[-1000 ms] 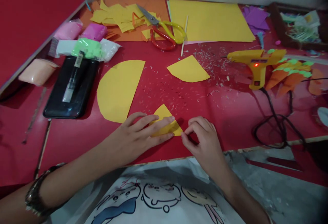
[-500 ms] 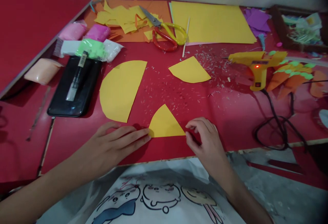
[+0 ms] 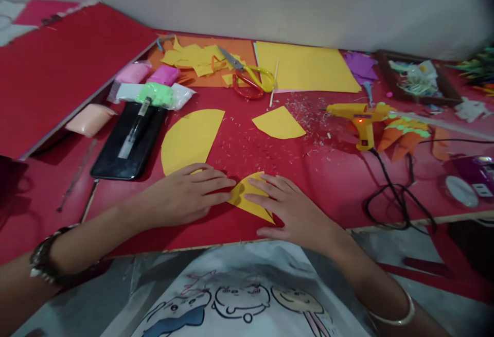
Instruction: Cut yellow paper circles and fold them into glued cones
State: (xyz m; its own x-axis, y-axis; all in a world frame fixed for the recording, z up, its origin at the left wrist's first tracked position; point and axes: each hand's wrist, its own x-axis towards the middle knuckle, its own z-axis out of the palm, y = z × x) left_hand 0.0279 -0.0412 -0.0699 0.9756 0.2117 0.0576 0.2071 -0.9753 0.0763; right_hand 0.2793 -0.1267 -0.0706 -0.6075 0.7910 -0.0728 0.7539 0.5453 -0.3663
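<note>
Close to the table's front edge lies a yellow paper wedge (image 3: 252, 200), partly covered by my fingers. My left hand (image 3: 193, 195) rests on the table with its fingers stretched out, the tips at the wedge's left corner. Over the wedge's right side my right hand (image 3: 289, 206) spreads its fingers flat. A slight gap shows at the lower right corner; I cannot tell whether the paper is folded. Beyond my left hand is a larger yellow paper piece (image 3: 191, 141) with a curved edge. Another yellow wedge (image 3: 280, 123) lies farther back, near the middle.
Scissors (image 3: 249, 77) lie on paper scraps at the back, beside yellow sheets (image 3: 304, 67). A lit glue gun (image 3: 363, 121) and its cord (image 3: 397, 198) are on the right. On the left, a marker (image 3: 135, 128) rests on a black phone (image 3: 111, 162) near clay packets (image 3: 90, 120).
The near wedge has turned, its right corner now lower. My right hand has moved from its right corner onto its top, fingers spreading out. The camera view has tilted up.
</note>
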